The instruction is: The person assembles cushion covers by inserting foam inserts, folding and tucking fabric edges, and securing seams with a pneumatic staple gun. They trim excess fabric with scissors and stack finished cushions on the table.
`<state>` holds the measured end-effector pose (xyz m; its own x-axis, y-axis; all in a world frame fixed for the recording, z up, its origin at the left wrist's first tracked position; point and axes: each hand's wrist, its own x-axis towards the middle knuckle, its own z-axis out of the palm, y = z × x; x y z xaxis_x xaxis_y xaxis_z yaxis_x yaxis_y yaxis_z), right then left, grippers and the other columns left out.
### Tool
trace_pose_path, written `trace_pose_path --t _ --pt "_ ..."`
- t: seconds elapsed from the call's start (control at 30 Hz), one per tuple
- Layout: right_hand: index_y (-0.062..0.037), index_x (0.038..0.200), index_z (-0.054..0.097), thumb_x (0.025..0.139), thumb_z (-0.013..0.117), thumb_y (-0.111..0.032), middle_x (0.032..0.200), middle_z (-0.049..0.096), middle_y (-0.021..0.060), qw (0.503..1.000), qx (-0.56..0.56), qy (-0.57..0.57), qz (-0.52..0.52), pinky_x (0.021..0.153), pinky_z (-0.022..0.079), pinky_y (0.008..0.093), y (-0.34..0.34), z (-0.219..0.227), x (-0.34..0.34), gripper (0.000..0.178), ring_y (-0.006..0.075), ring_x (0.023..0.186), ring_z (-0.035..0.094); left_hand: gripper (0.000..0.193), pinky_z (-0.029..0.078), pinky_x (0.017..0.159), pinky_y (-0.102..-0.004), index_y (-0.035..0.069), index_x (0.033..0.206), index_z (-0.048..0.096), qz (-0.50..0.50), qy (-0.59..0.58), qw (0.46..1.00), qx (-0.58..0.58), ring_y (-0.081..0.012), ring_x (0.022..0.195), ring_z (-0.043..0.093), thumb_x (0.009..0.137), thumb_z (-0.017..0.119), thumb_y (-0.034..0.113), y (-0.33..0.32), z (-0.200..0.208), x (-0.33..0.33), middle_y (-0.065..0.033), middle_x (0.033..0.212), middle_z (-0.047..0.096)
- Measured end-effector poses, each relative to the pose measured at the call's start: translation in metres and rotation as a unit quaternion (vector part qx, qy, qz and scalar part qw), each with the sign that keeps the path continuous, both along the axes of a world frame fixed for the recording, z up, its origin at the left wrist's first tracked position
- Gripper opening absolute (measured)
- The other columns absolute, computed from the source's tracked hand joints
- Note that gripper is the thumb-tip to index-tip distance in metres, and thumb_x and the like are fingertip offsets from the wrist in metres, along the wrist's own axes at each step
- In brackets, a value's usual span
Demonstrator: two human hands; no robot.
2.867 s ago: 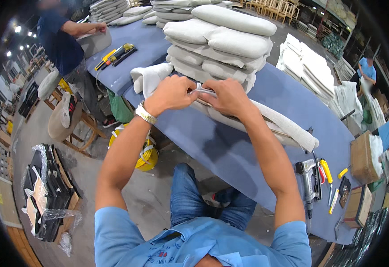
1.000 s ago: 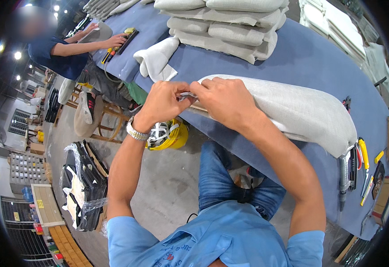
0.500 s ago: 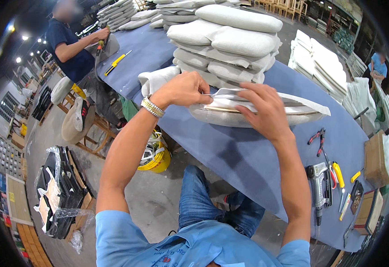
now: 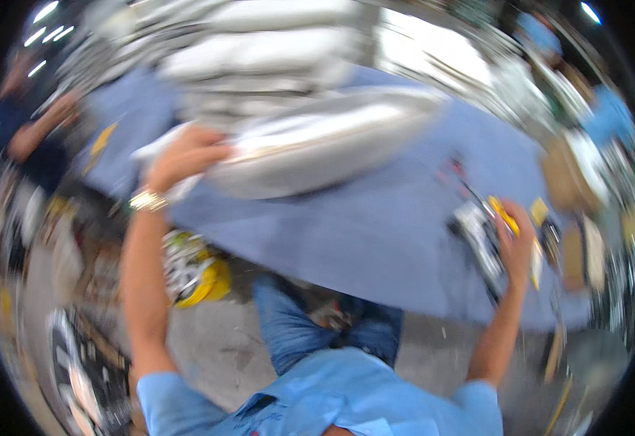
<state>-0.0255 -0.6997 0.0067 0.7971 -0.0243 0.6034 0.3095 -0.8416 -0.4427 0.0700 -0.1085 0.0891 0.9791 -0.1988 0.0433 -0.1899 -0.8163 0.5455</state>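
The whole view is smeared by motion. A pale grey padded seat cushion lies tilted on the blue-covered table, its long edge toward me. My left hand, with a metal watch on the wrist, grips the cushion's left end, fingers closed over the fabric. Over at the right side of the table, my right hand has its fingers closed round a yellow-handled tool; its blade or shaft cannot be made out. Right beside that hand lies a silver and black staple gun.
Stacked pale cushions stand behind the one I hold. Red-handled pliers lie beyond the staple gun. A cardboard box sits at the right edge. Below the table on the left is a yellow bucket. Two other people work farther back.
My right hand has left the cushion and moved right to the yellow-handled tool. My left hand still holds the cushion's left end. The whole view has shifted.
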Motion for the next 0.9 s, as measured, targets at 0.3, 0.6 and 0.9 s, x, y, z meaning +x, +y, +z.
trace_pose_path --t 0.3,0.6,0.9 --pt "-0.0053 0.103 0.072 0.09 0.074 -0.021 0.095 0.076 0.0115 0.973 0.003 0.112 -0.204 0.076 0.057 0.0382 -0.152 -0.026 -0.028 0.021 0.0251 0.085 0.074 0.032 0.041 0.062 -0.0251 -0.002 0.091 0.071 -0.01 -0.019 0.98 -0.197 -0.0069 0.068 0.052 0.09 0.07 0.029 0.015 -0.043 0.009 0.0008 0.078 0.063" --pt "-0.0113 0.118 0.068 0.087 0.075 -0.026 0.119 0.07 0.0142 0.941 -0.177 0.196 -0.211 0.097 0.05 0.0469 -0.124 -0.058 0.012 0.036 0.035 0.116 0.061 0.041 0.05 0.083 -0.0256 -0.005 0.119 0.07 0.045 -0.003 0.948 -0.315 -0.0114 0.087 0.066 0.093 0.069 0.026 0.031 -0.061 0.02 -0.0064 0.103 0.073" --pt "-0.0109 0.116 0.072 0.088 0.074 -0.03 0.112 0.072 0.0165 0.879 -0.191 0.314 -0.303 0.093 0.053 0.0485 -0.158 -0.047 0.053 0.034 0.037 0.107 0.068 0.045 0.05 0.084 -0.0264 -0.005 0.124 0.066 0.057 -0.013 0.946 -0.319 -0.0123 0.09 0.066 0.093 0.068 0.028 0.028 -0.07 0.014 -0.0074 0.106 0.073"
